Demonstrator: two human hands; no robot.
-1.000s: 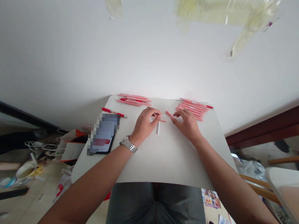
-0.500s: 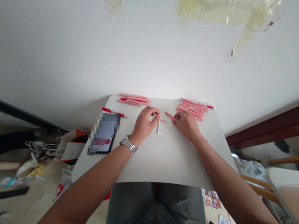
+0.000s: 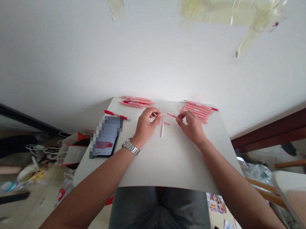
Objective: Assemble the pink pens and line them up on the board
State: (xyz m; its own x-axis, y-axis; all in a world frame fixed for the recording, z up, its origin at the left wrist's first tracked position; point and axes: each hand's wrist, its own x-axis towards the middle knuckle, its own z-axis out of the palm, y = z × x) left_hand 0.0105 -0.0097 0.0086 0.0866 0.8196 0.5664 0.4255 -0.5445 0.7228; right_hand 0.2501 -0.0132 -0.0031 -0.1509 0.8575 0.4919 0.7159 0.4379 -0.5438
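Pink pen barrel (image 3: 172, 115), slim, straight, slanting, pinched between right fingers (image 3: 183, 114), left fingers (image 3: 154, 110) bunched together, their hold unclear.

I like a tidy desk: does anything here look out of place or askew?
A red pen lies alone by the far edge of the phone, away from both piles. The left pile looks ragged, less aligned than the right pile. On the wall, the yellowed tape looks crumpled.

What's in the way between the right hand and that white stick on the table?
A small pink piece lies on the table between the right hand and the white stick. It looks low, so the hand could probably pass over it.
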